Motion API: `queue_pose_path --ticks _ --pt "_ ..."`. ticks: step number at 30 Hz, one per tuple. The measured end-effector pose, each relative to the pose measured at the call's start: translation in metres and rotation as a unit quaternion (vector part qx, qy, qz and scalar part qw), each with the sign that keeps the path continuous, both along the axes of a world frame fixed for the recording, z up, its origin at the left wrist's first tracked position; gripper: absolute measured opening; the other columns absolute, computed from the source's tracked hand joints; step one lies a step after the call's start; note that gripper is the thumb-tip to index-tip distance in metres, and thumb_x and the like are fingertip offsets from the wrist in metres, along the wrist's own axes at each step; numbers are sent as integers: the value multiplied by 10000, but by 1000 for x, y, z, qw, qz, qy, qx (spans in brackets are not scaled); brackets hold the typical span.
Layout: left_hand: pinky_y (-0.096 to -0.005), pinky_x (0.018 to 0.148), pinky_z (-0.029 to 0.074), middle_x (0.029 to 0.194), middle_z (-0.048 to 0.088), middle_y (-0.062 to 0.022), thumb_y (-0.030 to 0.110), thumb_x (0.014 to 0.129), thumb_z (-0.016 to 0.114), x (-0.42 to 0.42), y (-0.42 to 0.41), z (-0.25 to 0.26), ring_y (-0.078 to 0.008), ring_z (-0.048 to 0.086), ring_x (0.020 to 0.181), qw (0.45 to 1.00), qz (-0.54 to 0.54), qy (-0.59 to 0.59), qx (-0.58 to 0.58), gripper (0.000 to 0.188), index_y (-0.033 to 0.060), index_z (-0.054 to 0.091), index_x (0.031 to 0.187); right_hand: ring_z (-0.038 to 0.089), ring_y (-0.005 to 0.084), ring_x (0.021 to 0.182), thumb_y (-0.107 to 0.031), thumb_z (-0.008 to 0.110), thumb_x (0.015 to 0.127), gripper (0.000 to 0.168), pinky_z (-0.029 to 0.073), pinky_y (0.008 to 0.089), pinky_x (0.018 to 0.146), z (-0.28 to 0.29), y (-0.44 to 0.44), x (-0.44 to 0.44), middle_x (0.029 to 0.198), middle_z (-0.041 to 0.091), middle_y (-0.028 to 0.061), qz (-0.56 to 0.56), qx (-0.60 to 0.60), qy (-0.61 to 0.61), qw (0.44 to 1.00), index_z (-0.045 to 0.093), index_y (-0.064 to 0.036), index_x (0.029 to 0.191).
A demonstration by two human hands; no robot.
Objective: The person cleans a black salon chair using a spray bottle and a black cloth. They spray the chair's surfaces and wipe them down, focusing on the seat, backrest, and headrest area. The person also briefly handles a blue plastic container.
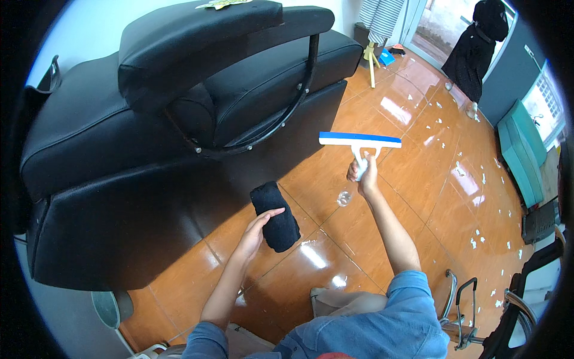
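My left hand [254, 233] grips a rolled black cloth [281, 224], thumb and fingers around its near side. In my right hand [365, 177] is a squeegee [358, 140] with a white handle and a blue blade edge. I hold it by the handle, blade pointing away from me. Both things are in the air above the tiled floor. Beyond my left hand stands a black leather-like salon bed [134, 215] with a curved metal armrest bar [287, 119]. A small clear round object [344, 198], perhaps a cup, is on the floor below my right hand.
White scraps [473, 243] litter the glossy orange floor [403, 197] on the right. A chair with metal arms [515, 296] stands close at lower right, a teal seat [520, 148] farther along the wall. A person in black [471, 58] is near the glass door. A grey bin [107, 309] sits lower left.
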State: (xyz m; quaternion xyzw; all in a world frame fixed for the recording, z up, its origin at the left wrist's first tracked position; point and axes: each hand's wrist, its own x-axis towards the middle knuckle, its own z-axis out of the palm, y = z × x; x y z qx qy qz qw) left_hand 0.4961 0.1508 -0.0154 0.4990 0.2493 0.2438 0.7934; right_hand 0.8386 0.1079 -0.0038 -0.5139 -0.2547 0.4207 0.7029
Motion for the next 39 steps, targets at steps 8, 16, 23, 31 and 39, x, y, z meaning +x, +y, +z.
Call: queue_pose_path --ticks 8,16,23,31,39 --pt "-313 1080 238 1243 567 -79 274 980 368 -7 -5 -17 -179 443 1218 999 37 31 17 405 16 606 1181 418 167 375 -544 341 935 620 339 286 388 -11 -11 -24 453 422 44 128 -20 26 991 455 -72 550" --pt "-303 1070 237 1206 587 -74 289 966 401 -30 -10 -41 -176 443 1211 984 142 101 -28 390 31 625 1154 466 141 405 -422 440 951 474 372 270 383 -44 -14 -97 487 472 48 244 -80 -11 967 488 -68 640" --pt "-320 1080 224 1215 584 -81 322 962 413 -40 -6 -44 -185 434 1219 987 141 74 -30 403 38 631 1148 440 147 404 -455 422 933 524 354 274 391 -44 -12 -98 481 459 54 221 -138 5 965 458 -71 578" --pt "-300 1076 246 1212 590 -65 322 969 391 -18 -11 -39 -185 458 1202 991 105 84 9 410 53 635 1159 433 165 383 -446 425 924 501 352 294 371 -65 -17 -40 468 435 60 95 -92 91 987 446 -70 594" --pt "-278 1033 304 1188 602 -41 255 956 468 15 -16 -29 -140 494 1148 994 58 70 57 333 48 634 1157 370 147 386 -504 396 896 508 315 286 382 -36 -22 -24 461 386 31 77 -102 140 982 423 -106 581"
